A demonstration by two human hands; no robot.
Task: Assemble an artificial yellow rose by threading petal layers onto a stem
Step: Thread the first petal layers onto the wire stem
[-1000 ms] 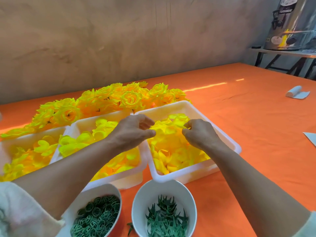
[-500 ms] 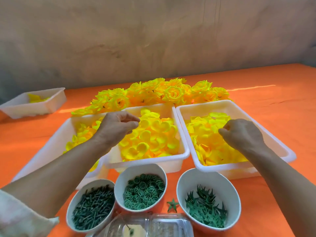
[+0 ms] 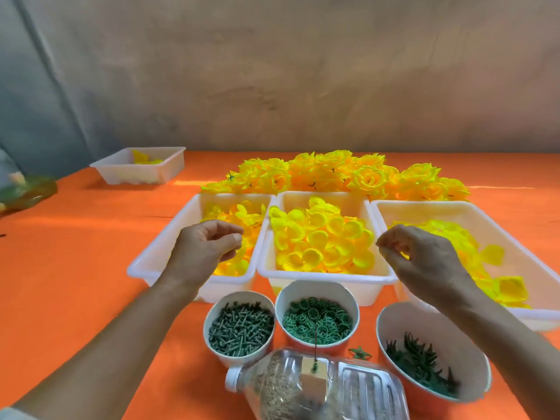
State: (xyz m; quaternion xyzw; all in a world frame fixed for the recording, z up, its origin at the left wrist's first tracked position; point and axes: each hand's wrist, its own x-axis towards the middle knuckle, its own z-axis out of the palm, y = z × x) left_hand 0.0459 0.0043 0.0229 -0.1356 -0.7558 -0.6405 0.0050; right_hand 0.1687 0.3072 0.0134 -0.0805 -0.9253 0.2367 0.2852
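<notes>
A: Where are the hands at this moment?

B: The left hand (image 3: pixel 206 253) is above the near part of the left tray (image 3: pixel 162 244). The right hand (image 3: pixel 424 262) is above the near left corner of the right tray (image 3: pixel 454 207).

A: Do they hold something?

B: I cannot tell. On both, the fingers are curled and the thumb comes close to the forefinger, as for a pinch, but I see no clear thing between the tips.

A: And the petals?

B: The yellow petal layers (image 3: pixel 321 237) lie in heaps in three white trays, side by side. The middle tray (image 3: pixel 327 280) is the fullest. Behind the trays, finished roses (image 3: pixel 333 174) are piled on the orange bench (image 3: pixel 75 253).

A: What is nearer to the person?

B: Three white bowls in a row. The first bowl (image 3: pixel 240 296) holds dark green pegs (image 3: pixel 239 328), the second bowl (image 3: pixel 315 287) green rings (image 3: pixel 316 321), the third bowl (image 3: pixel 430 322) pointed green sepals (image 3: pixel 424 371). One loose sepal (image 3: pixel 359 354) lies on the bench between the last two. In front, a clear plastic bottle (image 3: pixel 318 386) lies on its side, and a thin dark stalk (image 3: pixel 315 341) stands up from it.

A: Anything more?

B: A smaller tray (image 3: pixel 139 174) with a few petals, far left, well apart.
</notes>
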